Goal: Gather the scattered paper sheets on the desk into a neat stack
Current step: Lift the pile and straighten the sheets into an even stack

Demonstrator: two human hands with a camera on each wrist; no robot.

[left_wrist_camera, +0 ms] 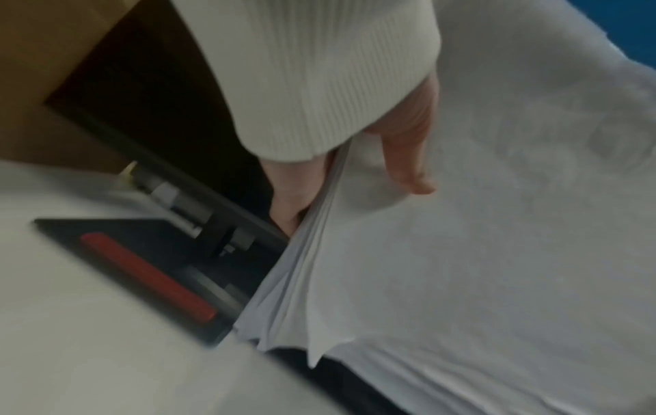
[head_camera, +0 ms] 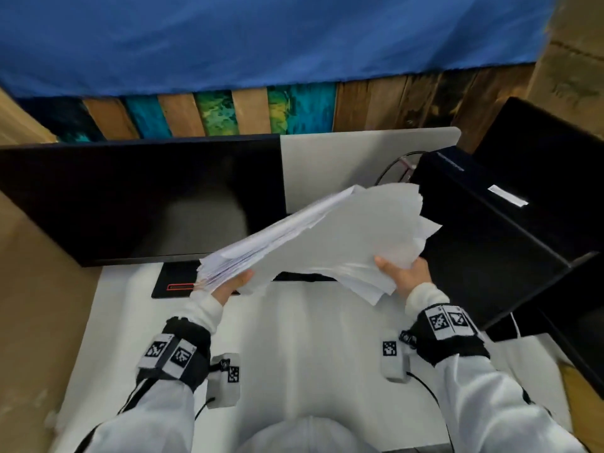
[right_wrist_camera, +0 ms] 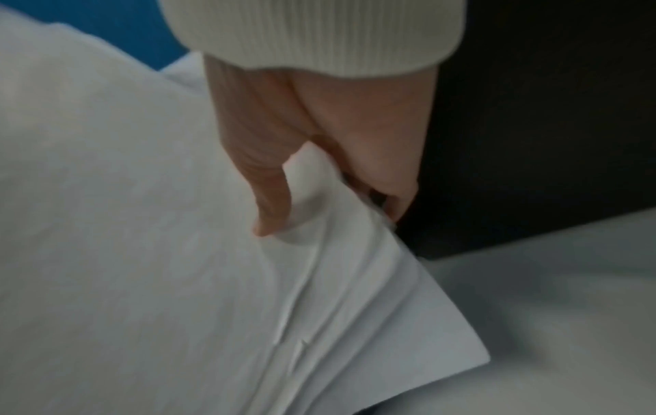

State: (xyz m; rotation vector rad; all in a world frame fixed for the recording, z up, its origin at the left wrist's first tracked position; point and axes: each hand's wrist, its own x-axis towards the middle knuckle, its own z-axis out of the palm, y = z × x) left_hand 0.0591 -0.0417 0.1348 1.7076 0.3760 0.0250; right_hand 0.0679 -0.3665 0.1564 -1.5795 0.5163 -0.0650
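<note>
Both hands grip the paper stack [head_camera: 327, 243] above the table [head_camera: 294, 338], w/ left hand [head_camera: 233, 286] pinching its left edge & right hand [head_camera: 405, 273] its right, edges uneven.

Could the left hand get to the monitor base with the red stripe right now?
Probably not yet: the left hand hangs just above the monitor base, but it grips the paper stack and would need to release first.

The paper sheets [head_camera: 330, 237] between the hands are thin, matt white paper, their edges creased and uneven. The desk [head_camera: 294, 338] beneath them is smooth, faintly glossy white. Ribbed knit cloth forms the sleeve cuff [left_wrist_camera: 312, 75]. Beyond the hands, the monitor [head_camera: 137, 197] screen is glossy black.
</note>
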